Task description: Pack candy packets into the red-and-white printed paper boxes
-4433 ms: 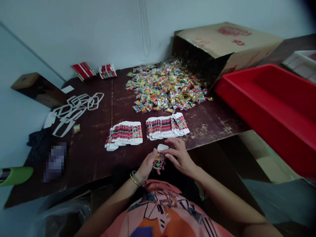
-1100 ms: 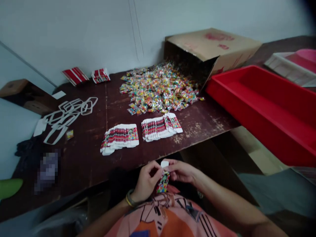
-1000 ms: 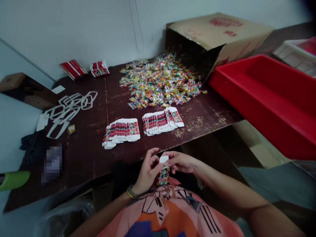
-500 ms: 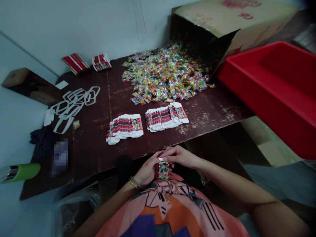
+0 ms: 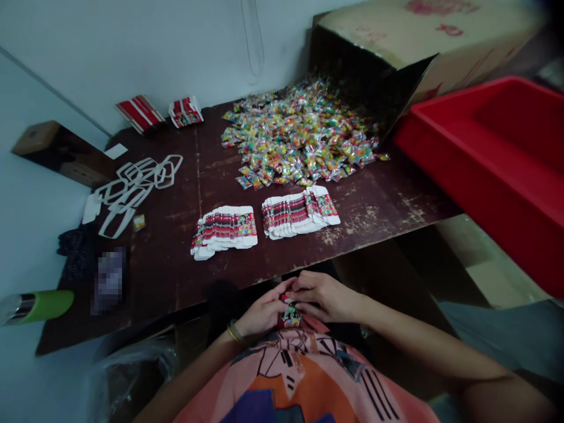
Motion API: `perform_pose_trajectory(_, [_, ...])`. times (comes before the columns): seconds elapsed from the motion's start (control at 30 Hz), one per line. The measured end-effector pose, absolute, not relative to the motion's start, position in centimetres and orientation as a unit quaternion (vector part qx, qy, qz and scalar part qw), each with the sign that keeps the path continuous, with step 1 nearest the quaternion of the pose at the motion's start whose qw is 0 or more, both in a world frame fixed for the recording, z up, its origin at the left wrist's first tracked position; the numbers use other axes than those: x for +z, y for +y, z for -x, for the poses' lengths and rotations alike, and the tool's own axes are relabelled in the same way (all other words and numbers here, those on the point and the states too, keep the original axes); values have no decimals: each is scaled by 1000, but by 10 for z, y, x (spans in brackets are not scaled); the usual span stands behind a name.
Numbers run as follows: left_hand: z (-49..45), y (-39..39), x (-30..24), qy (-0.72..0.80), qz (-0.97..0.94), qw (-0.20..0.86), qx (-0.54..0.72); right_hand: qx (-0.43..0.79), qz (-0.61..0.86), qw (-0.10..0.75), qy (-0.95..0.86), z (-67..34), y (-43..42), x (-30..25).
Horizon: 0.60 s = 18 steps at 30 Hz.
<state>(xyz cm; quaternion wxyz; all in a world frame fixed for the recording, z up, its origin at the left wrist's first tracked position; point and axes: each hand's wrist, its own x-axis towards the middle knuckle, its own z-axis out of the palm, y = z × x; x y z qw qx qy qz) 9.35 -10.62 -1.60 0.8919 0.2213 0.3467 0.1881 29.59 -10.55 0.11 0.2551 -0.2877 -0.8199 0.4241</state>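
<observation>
Close to my body, just off the table's front edge, a small printed candy box (image 5: pixel 291 319) is held between both hands. My left hand (image 5: pixel 263 310) is closed around its left side. From the right, my right hand (image 5: pixel 324 296) grips it with bent fingers over its top end, so that end is mostly hidden. Two fanned rows of flat folded boxes lie on the table ahead: the left row (image 5: pixel 227 230) and the right row (image 5: pixel 299 211). Behind them spreads a heap of small wrapped candies (image 5: pixel 299 138).
An open cardboard box (image 5: pixel 423 41) lies behind the candy heap, and a red plastic bin (image 5: pixel 476 176) stands at right. To the left are white paper bands (image 5: pixel 132 188), a wooden block (image 5: pixel 61 153), a green bottle (image 5: pixel 46 306) and one stray candy packet (image 5: pixel 139 222).
The white flap at the box's top no longer shows. My right hand's fingers have come down over the top of the box. The view has shifted slightly.
</observation>
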Motion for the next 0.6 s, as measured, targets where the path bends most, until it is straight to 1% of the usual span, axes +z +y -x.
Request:
perform_pose_trajectory(0.1, [-94,-99,-10,390,-296,855,173,404,263,240,-843,-307,-75,1])
perform_pose_trajectory(0.17, [-91,-87,0,420,-408,800,134,347,352,255,-831,-331,-36,-4])
perform_pose_trajectory(0.23, [-83,-72,11,427,-513,739,86,214,538,291,-762,-366,12,-12])
perform_pose_trajectory(0.27, [-78,-65,16,421,-549,719,63,170,592,304,-726,-385,35,-17])
perform_pose_trajectory(0.37, [-59,-45,27,401,-608,685,-24,113,656,302,-682,-433,87,-34])
perform_pose_trajectory(0.43, [-49,-36,28,408,-626,661,-62,96,676,296,-668,-450,100,-46])
perform_pose_trajectory(0.5, [-45,-31,25,435,-614,659,-21,81,691,296,-655,-456,100,-56])
perform_pose_trajectory(0.6, [-55,-28,12,474,-505,709,132,67,696,302,-648,-453,92,-67])
